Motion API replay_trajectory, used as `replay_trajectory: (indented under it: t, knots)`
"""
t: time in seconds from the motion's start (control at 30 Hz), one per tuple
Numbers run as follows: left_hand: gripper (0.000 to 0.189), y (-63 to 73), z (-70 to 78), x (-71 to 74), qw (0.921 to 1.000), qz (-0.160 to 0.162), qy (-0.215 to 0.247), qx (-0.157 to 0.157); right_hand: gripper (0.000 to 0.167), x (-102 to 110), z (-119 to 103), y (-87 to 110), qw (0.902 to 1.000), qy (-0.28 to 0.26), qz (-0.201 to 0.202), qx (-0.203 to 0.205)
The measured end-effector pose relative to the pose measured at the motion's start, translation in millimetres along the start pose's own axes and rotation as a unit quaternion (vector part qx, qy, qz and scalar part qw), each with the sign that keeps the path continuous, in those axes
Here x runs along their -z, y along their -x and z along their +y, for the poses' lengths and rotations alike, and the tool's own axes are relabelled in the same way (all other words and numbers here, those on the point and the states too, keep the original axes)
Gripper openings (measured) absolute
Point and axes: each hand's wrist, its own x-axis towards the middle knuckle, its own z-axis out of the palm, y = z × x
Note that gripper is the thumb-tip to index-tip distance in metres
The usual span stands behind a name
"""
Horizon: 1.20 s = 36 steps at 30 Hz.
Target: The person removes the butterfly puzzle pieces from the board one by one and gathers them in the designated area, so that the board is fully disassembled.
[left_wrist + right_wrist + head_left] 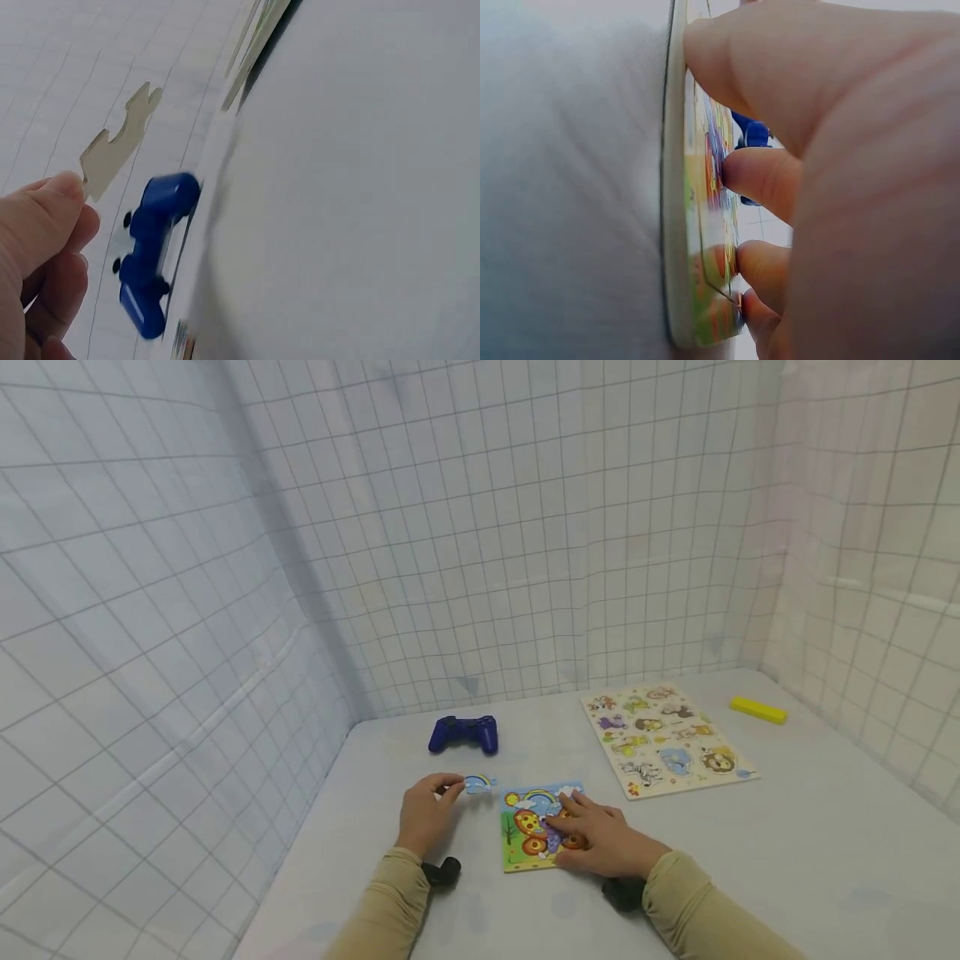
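Observation:
Between thumb and fingers, my left hand (pixel 426 814) pinches a jigsaw puzzle piece (pixel 478 783) printed with a rainbow on light blue. In the left wrist view the piece (pixel 116 154) shows a plain pale side and a notched outline. A small square butterfly puzzle board (pixel 512 856) lies on the table just right of that hand. My right hand (pixel 603 837) rests on its right part, fingers spread, fingertips touching the picture, hiding part of the butterfly. The right wrist view has the thumb by the board's edge (pixel 676 225) and other fingers against its face.
A blue game controller (pixel 463 733) lies behind my left hand. Farther back on the right is a larger animal puzzle board (pixel 617 758), with a yellow bar (pixel 759 710) beyond it. White gridded curtains (pixel 480 543) enclose the white table at the back and both sides.

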Motion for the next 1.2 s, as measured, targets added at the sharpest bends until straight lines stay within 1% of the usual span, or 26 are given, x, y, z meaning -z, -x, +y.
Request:
replay_trajectory:
  t: [0.1, 0.17, 0.23, 0.3, 0.4, 0.47, 0.53, 0.73, 0.8, 0.93, 1.07, 1.2]
  knots:
    - [0.007, -1.9, -16.7, 19.2, 0.9992, 0.015, 0.001, 0.038, 0.068, -1.5, 0.3, -0.9, 1.0000, 0.004, 0.000, 0.000]
    - [0.007, -2.9, -24.0, 27.8, 0.9988, 0.019, 0.001, 0.045, 0.068, -2.2, 0.7, -1.6, 1.0000, 0.007, 0.002, -0.002]
    - [0.008, -4.0, -27.8, 31.7, 0.9989, 0.018, 0.001, 0.043, 0.068, -1.3, 0.2, -1.2, 1.0000, 0.007, 0.004, -0.004]
    - [0.007, -4.2, -29.5, 30.9, 0.9993, 0.004, 0.006, 0.038, 0.068, 0.0, -0.2, -0.3, 1.0000, 0.003, 0.004, -0.005]
    - [0.008, -2.9, -29.9, 25.1, 0.9991, -0.033, 0.014, 0.024, 0.068, 1.7, 0.2, 1.3, 1.0000, 0.002, -0.001, -0.003]
    - [0.008, -1.6, -29.1, 20.8, 0.9984, -0.056, 0.002, 0.007, 0.066, 3.1, 1.3, 1.8, 1.0000, 0.001, -0.004, -0.002]
    - [0.008, -0.5, -27.7, 17.8, 0.9970, -0.077, -0.006, -0.003, 0.064, 5.1, 2.6, 2.0, 1.0000, 0.001, -0.004, -0.001]
    - [0.007, 0.5, -28.0, 15.4, 0.9931, -0.109, -0.038, -0.017, 0.061, 8.7, 6.0, 0.8, 1.0000, 0.001, 0.007, -0.005]
    - [0.006, 0.5, -29.5, 15.0, 0.9917, -0.118, -0.046, -0.022, 0.061, 9.1, 6.2, 0.7, 0.9999, 0.006, 0.008, -0.007]
    - [0.006, 0.3, -32.7, 14.1, 0.9896, -0.127, -0.053, -0.043, 0.061, 9.9, 6.0, 1.8, 0.9997, 0.018, 0.010, -0.010]
    - [0.007, -0.7, -34.2, 12.9, 0.9894, -0.121, -0.061, -0.052, 0.059, 11.1, 7.2, 2.1, 0.9996, 0.024, 0.014, -0.008]
    - [0.008, -1.0, -34.6, 12.7, 0.9896, -0.116, -0.068, -0.050, 0.057, 13.7, 8.2, 2.3, 0.9996, 0.024, 0.017, -0.007]
